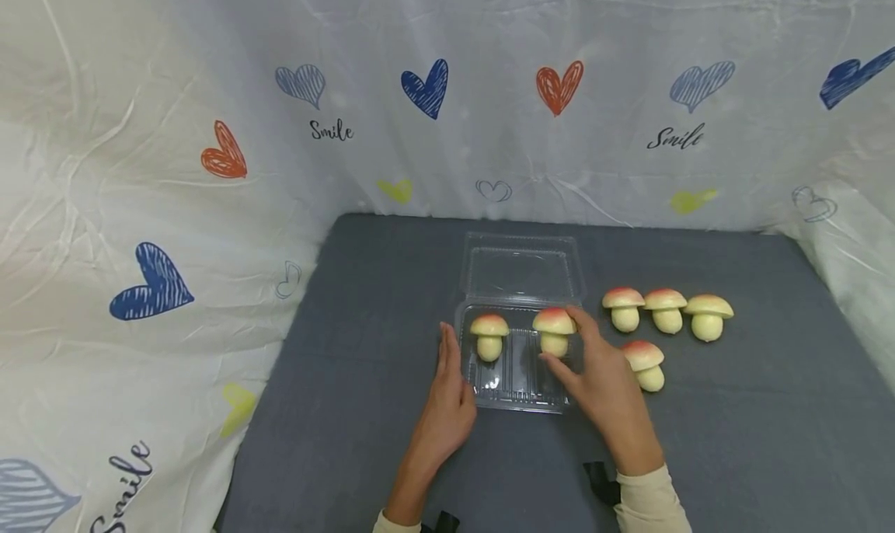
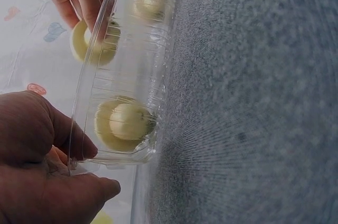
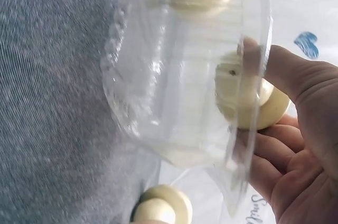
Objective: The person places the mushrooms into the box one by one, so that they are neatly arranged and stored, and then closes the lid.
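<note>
A clear plastic clamshell box (image 1: 520,402) lies on the grey cloth, its lid (image 1: 520,242) folded back behind it. One toy mushroom (image 1: 489,337), red-yellow on the cap with a pale stem, stands in the left part of the box. My right hand (image 1: 608,385) holds another mushroom (image 1: 555,332) between thumb and fingers over the box's right side; the right wrist view shows this held mushroom (image 3: 266,105) partly through the clear wall. Along the left wall rests my left hand (image 1: 447,405), fingers straight, with thumb and a fingertip by the rim in the left wrist view.
Several more mushrooms lie right of the box: a row of three, with the middle one (image 1: 666,310), and one nearer mushroom (image 1: 643,364) beside my right hand. A white curtain (image 1: 489,152) printed with hearts hangs behind and left of the grey tabletop (image 1: 363,346).
</note>
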A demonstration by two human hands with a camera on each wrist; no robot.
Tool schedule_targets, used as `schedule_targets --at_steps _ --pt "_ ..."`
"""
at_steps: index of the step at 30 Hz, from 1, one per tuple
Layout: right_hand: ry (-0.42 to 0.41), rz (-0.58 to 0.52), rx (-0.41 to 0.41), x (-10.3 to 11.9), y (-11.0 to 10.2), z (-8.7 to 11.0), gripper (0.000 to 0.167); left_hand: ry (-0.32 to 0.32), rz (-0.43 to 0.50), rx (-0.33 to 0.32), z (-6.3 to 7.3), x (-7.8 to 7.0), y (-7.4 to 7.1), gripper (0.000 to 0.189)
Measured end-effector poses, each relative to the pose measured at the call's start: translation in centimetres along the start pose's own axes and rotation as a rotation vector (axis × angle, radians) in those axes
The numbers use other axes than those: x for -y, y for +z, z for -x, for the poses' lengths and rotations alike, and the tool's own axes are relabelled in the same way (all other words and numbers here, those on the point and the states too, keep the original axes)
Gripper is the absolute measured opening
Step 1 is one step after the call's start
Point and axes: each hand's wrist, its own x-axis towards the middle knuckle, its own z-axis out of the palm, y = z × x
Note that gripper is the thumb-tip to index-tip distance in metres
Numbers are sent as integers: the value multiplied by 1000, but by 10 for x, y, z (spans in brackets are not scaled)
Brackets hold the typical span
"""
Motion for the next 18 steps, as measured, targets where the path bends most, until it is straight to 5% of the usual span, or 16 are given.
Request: schedule_targets --at_steps 18 --pt "13 36 43 2 23 -2 83 -12 14 3 -1 0 -1 87"
